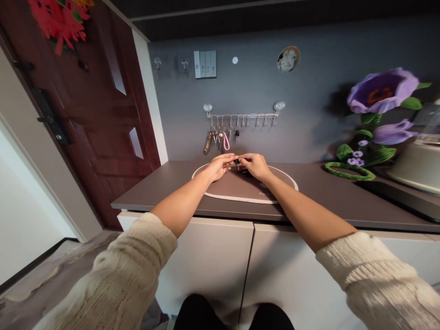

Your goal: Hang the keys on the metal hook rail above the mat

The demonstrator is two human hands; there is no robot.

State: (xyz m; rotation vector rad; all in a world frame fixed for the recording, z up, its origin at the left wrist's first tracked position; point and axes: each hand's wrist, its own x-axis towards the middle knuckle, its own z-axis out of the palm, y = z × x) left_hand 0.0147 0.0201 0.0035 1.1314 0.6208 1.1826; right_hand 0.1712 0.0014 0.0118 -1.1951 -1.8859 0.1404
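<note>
Over the brown oval mat [240, 189] with its pale rim, my two hands meet near the counter's back. My right hand [255, 166] is closed in a pinch on a small dark object [237, 161]; its kind is too small to make out. My left hand [217, 167] reaches in from the other side, its fingers bent around the same object. Something dark, partly hidden by my right hand, shows just below the fingers. Above hang several keys [217, 136], a brown tag [207, 143] and a pink loop strap [226, 141].
A metal hook rail [244, 115] is fixed to the grey wall. Purple felt flowers [381, 94] with a green ring base [349, 172] stand right, beside a pale rounded appliance [417, 160]. White cabinet doors [213, 256] lie below the counter [154, 188]; a dark red door [99, 114] is left.
</note>
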